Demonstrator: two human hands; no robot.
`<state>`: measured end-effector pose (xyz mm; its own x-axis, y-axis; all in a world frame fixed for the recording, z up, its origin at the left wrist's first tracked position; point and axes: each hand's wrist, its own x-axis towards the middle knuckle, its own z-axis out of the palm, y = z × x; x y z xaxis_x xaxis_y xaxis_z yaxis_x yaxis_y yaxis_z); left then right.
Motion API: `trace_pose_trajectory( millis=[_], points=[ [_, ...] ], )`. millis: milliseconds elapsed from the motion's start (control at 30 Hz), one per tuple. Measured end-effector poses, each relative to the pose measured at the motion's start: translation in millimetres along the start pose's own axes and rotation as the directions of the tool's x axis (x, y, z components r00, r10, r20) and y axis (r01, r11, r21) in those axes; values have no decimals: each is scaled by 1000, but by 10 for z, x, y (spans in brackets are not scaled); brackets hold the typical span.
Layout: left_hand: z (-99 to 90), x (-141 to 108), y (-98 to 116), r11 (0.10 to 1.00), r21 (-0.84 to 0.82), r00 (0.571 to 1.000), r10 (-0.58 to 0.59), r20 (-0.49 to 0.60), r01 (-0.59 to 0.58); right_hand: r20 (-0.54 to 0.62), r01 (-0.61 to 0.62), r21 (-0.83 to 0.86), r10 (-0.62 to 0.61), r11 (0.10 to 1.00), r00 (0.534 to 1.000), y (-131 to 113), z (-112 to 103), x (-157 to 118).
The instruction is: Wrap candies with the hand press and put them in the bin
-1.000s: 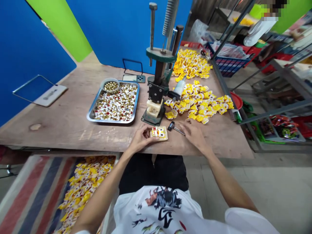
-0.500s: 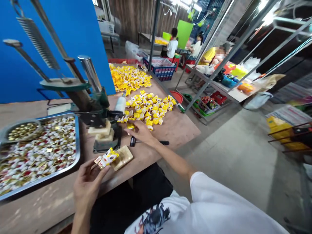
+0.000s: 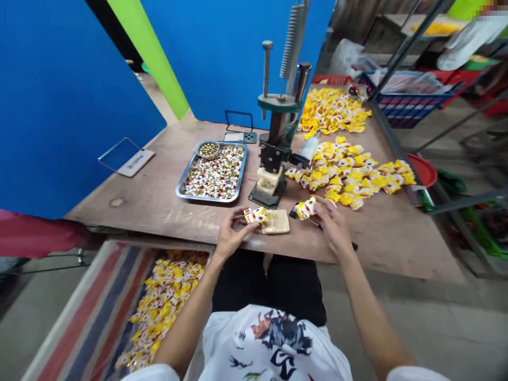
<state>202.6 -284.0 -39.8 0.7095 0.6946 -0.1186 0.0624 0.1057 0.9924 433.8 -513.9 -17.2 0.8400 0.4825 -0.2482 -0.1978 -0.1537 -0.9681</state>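
Observation:
My left hand (image 3: 237,231) pinches a small yellow-and-white lion-head foil piece (image 3: 255,215) just above the table. My right hand (image 3: 334,226) holds a second lion-head piece (image 3: 305,209) between its fingers. Between them lies a cream block (image 3: 275,221) with nothing on it. A small black-headed hammer (image 3: 313,222) lies partly hidden under my right hand. Behind my hands stands a green hand press (image 3: 273,153) with a cream block under its head. A loose pile of yellow lion-head pieces (image 3: 349,177) spreads just beyond my right hand.
A steel tray (image 3: 238,159) of red-and-white pieces holds a bowl of gold parts (image 3: 208,150). A second yellow pile (image 3: 331,111) lies behind the press. A striped bin (image 3: 95,312) of yellow pieces sits below the table's near edge. Blue panels (image 3: 59,106) stand along the far left.
My view has swung back from the right to face the table. My right hand has come back from the yellow pile with a lion-head piece, and my left hand has lifted its piece above the block.

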Motion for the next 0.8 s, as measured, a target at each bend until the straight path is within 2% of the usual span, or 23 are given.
trace_pose_trajectory(
  millis=[133, 300, 400, 667, 800],
  points=[
    [-119, -38, -82, 999, 32, 1000, 3, -22, -2, 101, 22, -11, -20, 1000, 995, -76, 329, -212],
    [-288, -36, -257, 979, 181, 996, 93, -7, -90, 241, 125, -23, -115, 992, 964, 62, 679, -371],
    [-322, -28, -306, 972, 205, 993, 117, -3, -114, 315, 173, -13, -160, 985, 935, 137, 715, -314],
    [-239, -32, -330, 959, 237, 986, 165, -9, -158, 241, 154, -126, -120, 980, 963, 124, 682, -173],
    [-189, -46, -334, 953, 249, 983, 183, -30, -170, 184, 217, -170, -185, 961, 965, 164, 703, -179]
  ],
)
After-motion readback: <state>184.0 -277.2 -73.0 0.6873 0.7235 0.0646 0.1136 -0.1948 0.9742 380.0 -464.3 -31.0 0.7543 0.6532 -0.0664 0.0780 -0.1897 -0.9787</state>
